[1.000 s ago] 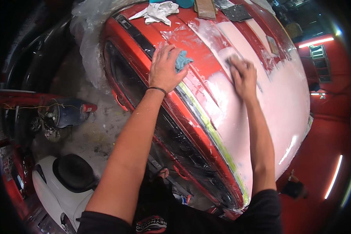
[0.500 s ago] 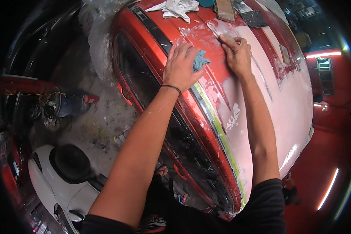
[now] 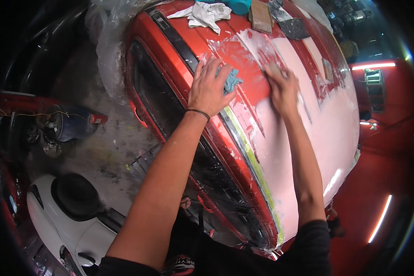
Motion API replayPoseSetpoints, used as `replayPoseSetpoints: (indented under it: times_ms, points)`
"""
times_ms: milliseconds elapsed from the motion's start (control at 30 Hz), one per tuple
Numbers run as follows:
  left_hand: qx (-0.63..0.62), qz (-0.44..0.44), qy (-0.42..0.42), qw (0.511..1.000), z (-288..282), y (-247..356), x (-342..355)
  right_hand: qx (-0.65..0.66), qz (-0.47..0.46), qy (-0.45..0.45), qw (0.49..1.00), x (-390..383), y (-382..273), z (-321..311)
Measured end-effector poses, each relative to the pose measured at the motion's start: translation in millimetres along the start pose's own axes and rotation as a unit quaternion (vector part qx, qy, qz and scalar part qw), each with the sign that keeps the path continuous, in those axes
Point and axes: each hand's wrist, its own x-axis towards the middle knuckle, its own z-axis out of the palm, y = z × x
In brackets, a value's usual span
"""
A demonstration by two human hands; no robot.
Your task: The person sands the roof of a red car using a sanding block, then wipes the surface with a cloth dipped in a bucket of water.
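Note:
My left hand (image 3: 209,89) rests on the edge of the red car roof (image 3: 246,73), fingers reaching forward. A crumpled blue cloth (image 3: 233,82) is held under it, between thumb and palm. Smeared by motion, my right hand (image 3: 283,89) is on the roof at the border of bare red paint and a pale pink coated area (image 3: 326,124). Its fingers are closed around a small tan block, which stood out more plainly a moment ago and is blurred now. Whitish wet-looking smears lie on the red paint ahead of both hands.
A white rag (image 3: 204,16), a brown block (image 3: 261,17) and a dark grey sheet (image 3: 293,28) lie on the far roof. Another small block (image 3: 327,70) sits at right. Yellow-green tape (image 3: 257,170) follows the roof edge. A white scooter (image 3: 73,225) stands lower left.
My right hand has come a little back toward me along the roof and is now blurred. My left hand stays on the blue cloth. The whole view has shifted slightly.

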Motion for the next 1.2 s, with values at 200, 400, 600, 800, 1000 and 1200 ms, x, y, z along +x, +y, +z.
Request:
replayPoseSetpoints:
  times_ms: [200,400,600,800,1000,1200]
  points:
    - [0.009,-0.008,-0.005,1.000,5,-5,3,0.013,0.032,0.011,0.999,-4,-8,3]
    - [0.014,-0.025,-0.020,0.999,-9,-15,-2,0.003,0.130,-0.024,0.991,-213,28,-101]
    - [-0.013,-0.009,-0.026,1.000,-5,5,-6,-0.100,0.169,0.086,0.977,-252,17,-92]
    - [-0.154,-0.001,0.079,0.985,-45,17,-23,-0.110,0.170,0.100,0.974,-258,34,-90]
    - [-0.280,-0.128,-0.127,0.943,-270,6,-202,-0.100,0.159,0.133,0.973,-222,37,-68]
    - [-0.211,-0.496,-0.236,0.808,-392,-6,-622,0.134,0.177,0.058,0.973,-265,29,-57]
